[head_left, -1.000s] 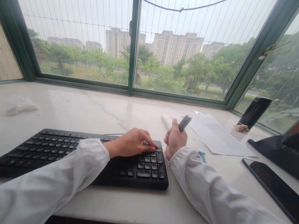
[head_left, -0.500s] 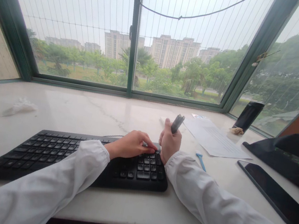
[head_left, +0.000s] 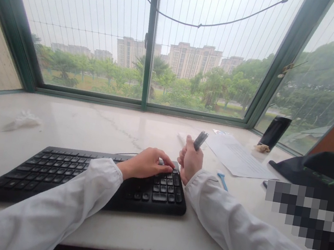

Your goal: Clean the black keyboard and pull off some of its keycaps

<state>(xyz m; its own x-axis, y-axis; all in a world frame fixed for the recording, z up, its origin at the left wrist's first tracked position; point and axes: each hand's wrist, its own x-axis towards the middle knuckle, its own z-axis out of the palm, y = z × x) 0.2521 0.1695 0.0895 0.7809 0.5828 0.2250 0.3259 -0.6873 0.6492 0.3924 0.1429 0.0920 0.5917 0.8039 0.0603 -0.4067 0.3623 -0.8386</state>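
the keyboard is showing matt black plastic, the tool a dark ribbed finish. the counter is gleaming like polished stone (faintly veined); the sleeves are looking like white cloth.

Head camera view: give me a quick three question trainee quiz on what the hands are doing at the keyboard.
1. True or false: the left hand rests on the number-pad end of the black keyboard.
2. The right hand grips: A) a dark pen-shaped tool, B) a mug, C) a phone.
3. Fill in: the printed sheet lies to the keyboard's ____.
Key: 1 true; 2 A; 3 right.
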